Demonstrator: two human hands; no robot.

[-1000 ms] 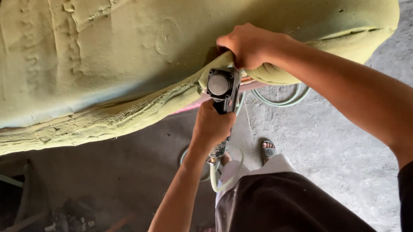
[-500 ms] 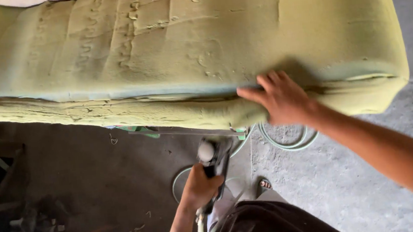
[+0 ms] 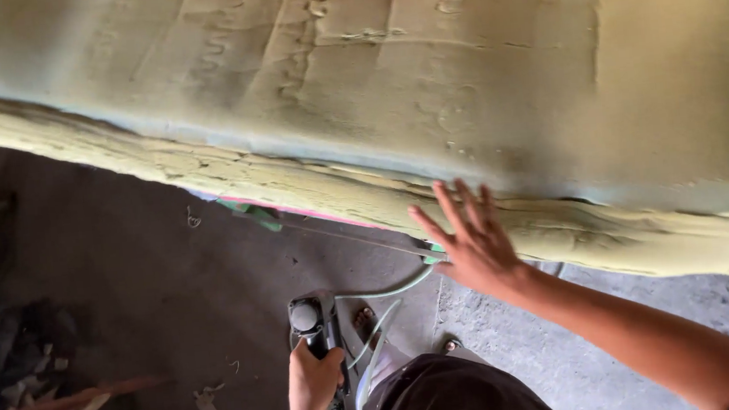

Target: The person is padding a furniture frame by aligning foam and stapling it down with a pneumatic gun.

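Observation:
A big slab of yellow-green foam padding point(image 3: 424, 77) fills the top of the view, its rough front edge running from left down to right. My right hand point(image 3: 466, 238) lies flat with spread fingers against that front edge. My left hand point(image 3: 312, 384) is lower, well below the foam, shut on the grip of a black pneumatic staple gun point(image 3: 311, 319). A pale green air hose point(image 3: 387, 289) curls from the tool toward the foam's underside. A pink strip point(image 3: 295, 209) shows beneath the foam edge.
Grey concrete floor point(image 3: 168, 275) lies below. Scraps of wood and debris point(image 3: 57, 408) sit at the lower left. My feet in sandals point(image 3: 364, 319) stand by the hose, near a floor seam.
My left hand brought the staple gun down from the foam edge to near my waist. My right hand let go its grip and now lies flat and open on the edge.

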